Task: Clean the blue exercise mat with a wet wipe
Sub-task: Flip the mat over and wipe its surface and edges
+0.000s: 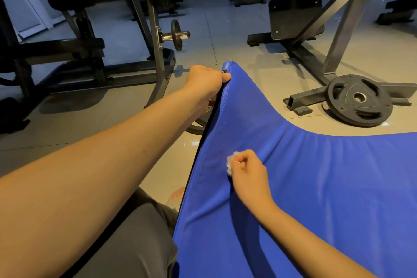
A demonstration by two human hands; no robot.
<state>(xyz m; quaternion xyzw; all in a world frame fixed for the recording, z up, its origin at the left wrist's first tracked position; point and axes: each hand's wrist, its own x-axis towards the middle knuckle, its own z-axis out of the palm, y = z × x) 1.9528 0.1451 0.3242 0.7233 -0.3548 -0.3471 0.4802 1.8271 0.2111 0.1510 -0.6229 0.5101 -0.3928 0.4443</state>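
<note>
Left forearm stretched long across my view, and at its end my left hand (205, 81) grips the raised corner of the blue exercise mat (316, 187), fingers curled round the edge, thumb on the blue face. That lifts the mat off the tiled floor (237, 36) so it slopes down toward my lap. Lower down, my right hand (246, 169) pinches a scrunched white wet wipe (231, 162) between thumb and curled fingers, the wad touching the mat near its left edge. Wrinkles fan out around that hand, so I reckon the trick is a firm pull from the left to stretch the cover taut. Then I'd press the wipe flat rather than dab with a ball, and work in overlapping strokes from the edge seam toward the middle. Most of the blue to my right looks unwiped, I'd judge. A black weight plate (360, 99) lies beyond the mat, well clear.
</note>
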